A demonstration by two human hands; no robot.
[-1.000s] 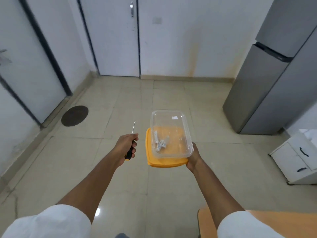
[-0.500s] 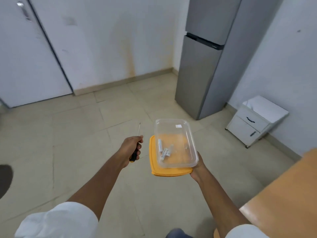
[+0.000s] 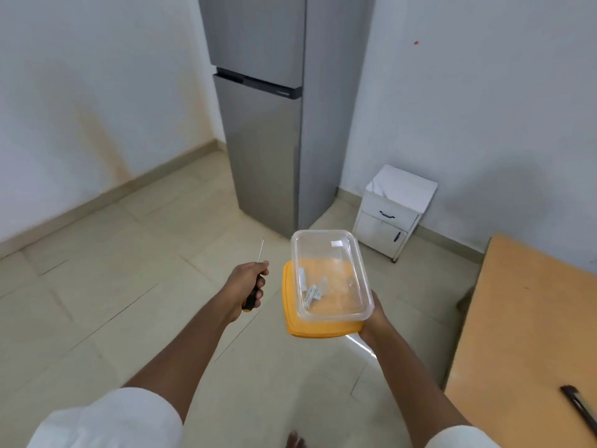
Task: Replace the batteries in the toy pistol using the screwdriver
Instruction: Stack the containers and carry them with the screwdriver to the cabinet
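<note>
The left hand (image 3: 247,284) grips the black-handled thin-shaft screwdriver (image 3: 255,282) tip-forward, the right hand (image 3: 371,321) cups the clear plastic box (image 3: 329,273) of small silver batteries (image 3: 312,291) level on its orange lid (image 3: 318,331), likely against spilling; no toy pistol shows.

Orange lid (image 3: 318,331); clear box (image 3: 329,253); grey fridge (image 3: 268,124).

- Even, soft daylight-like brightness fills the room; its source is out of view.
- A pale glare streak lies on the floor tiles (image 3: 363,345) below the right hand (image 3: 371,321).
- A faint grey shadow smudges the right wall (image 3: 504,189).
- Wide-angle bending tilts the fridge (image 3: 268,124) and the walls.
- The dark object on the counter (image 3: 523,334) is motion-blurred.
</note>
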